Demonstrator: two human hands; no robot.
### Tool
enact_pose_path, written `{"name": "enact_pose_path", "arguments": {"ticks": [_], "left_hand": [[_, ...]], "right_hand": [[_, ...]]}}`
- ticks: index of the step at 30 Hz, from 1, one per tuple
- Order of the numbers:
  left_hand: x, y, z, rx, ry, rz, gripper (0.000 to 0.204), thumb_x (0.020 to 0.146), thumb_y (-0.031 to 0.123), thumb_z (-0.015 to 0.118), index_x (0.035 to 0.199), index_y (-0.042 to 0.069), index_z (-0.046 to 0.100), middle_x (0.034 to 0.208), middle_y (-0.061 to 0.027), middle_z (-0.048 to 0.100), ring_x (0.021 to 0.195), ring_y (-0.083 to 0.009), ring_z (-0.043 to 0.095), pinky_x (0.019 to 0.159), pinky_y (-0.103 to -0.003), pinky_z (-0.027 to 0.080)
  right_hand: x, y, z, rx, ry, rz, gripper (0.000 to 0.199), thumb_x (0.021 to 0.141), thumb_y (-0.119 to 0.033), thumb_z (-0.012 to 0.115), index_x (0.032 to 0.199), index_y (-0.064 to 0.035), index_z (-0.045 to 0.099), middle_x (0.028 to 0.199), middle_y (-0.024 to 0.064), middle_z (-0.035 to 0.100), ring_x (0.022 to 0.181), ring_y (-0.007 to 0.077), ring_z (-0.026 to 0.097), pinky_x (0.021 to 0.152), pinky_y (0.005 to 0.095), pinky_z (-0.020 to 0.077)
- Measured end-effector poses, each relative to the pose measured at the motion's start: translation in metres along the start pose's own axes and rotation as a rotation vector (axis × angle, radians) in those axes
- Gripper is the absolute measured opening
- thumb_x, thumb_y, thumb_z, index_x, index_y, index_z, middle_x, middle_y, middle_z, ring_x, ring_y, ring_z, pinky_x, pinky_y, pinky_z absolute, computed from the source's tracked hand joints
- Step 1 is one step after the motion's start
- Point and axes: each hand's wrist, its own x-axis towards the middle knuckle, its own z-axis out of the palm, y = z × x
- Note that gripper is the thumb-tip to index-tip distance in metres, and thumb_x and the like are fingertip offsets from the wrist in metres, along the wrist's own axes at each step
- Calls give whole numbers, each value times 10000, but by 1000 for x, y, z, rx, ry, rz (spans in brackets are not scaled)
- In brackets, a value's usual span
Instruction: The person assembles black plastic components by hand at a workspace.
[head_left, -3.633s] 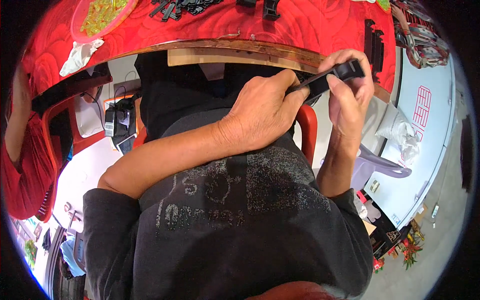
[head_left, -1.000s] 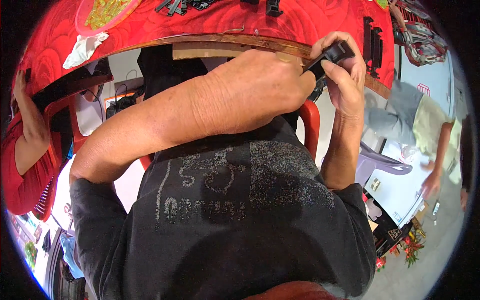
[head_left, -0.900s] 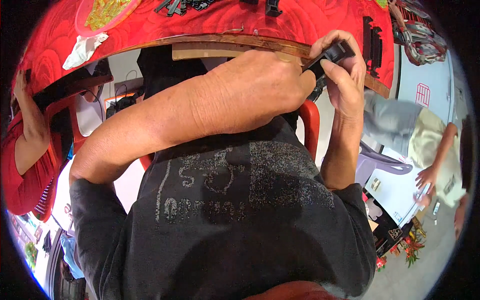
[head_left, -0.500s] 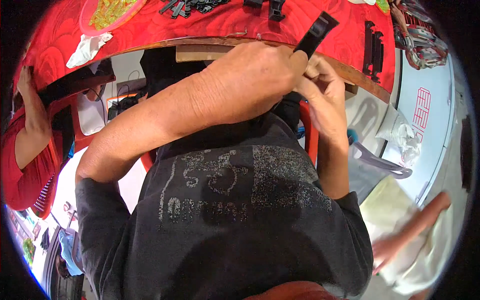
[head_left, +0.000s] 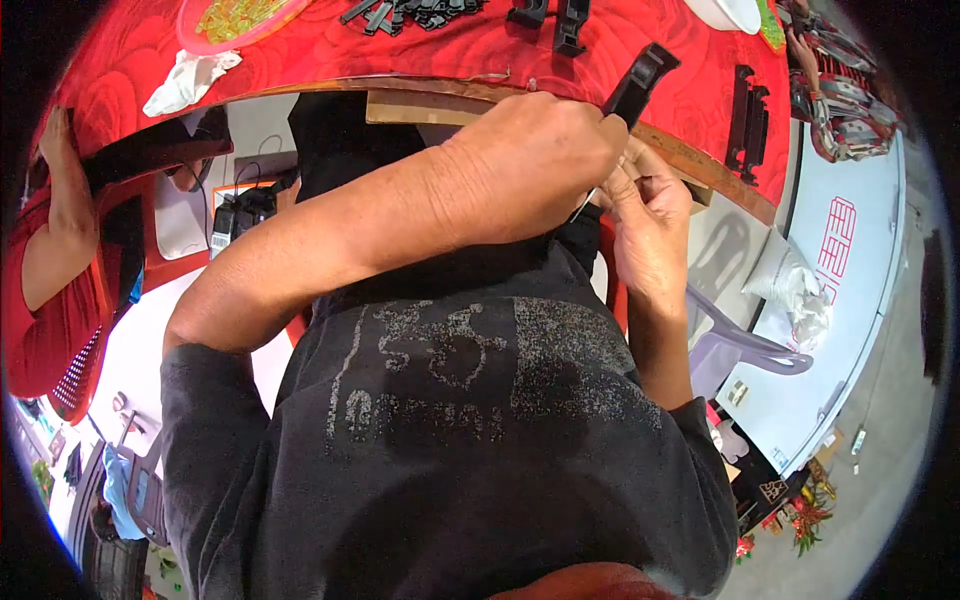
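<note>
A long black plastic piece (head_left: 643,82) sticks up from between my hands, slanting up and to the right over the table's front edge. My left hand (head_left: 550,155) is closed round its lower part, with the back of the hand upward. Close against it, my right hand (head_left: 652,205) has bent fingers pinched together near the piece's lower end. What those right fingertips grip is hidden behind the left hand. A thin pale sliver shows below my left hand, too small to name.
On the red tablecloth (head_left: 400,55) lie a pile of small black parts (head_left: 425,12), black plastic pieces (head_left: 748,125) at right, a pink-rimmed bowl (head_left: 205,48) of yellow pieces, a white cloth (head_left: 190,82) and a white bowl (head_left: 735,12). A person in red (head_left: 55,260) sits at left.
The black piece has turned a little, showing more of its hollow side. My hands stay together. A person in light clothing at lower right has left the view, which has shifted slightly.
</note>
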Motion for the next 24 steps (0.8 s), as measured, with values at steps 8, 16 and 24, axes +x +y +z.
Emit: {"name": "enact_pose_path", "arguments": {"ticks": [8, 16, 24], "left_hand": [[-1, 15, 1, 93, 88, 19, 249, 792, 42, 635, 1013, -27, 545, 845, -187, 635, 759, -377, 673, 628, -451, 552], [5, 4, 4, 25, 2, -55, 317, 770, 78, 674, 1053, -5, 560, 807, -176, 659, 779, -390, 673, 667, -493, 550], [15, 5, -2, 85, -26, -80, 315, 770, 115, 694, 1043, 11, 575, 804, -182, 670, 791, -395, 678, 672, -512, 550]], "right_hand": [[-3, 1, -2, -80, 25, -66, 362, 971, -38, 622, 1316, 56, 562, 1126, 48, 680, 918, 87, 610, 768, 227, 487], [0, -5, 2, -172, 89, -65, 349, 963, -57, 645, 1285, 61, 582, 972, -2, 645, 818, 66, 552, 732, 220, 461], [4, -4, -7, -246, 58, -117, 419, 978, -178, 654, 1309, 62, 562, 1102, 71, 685, 933, 117, 648, 804, 258, 523]]}}
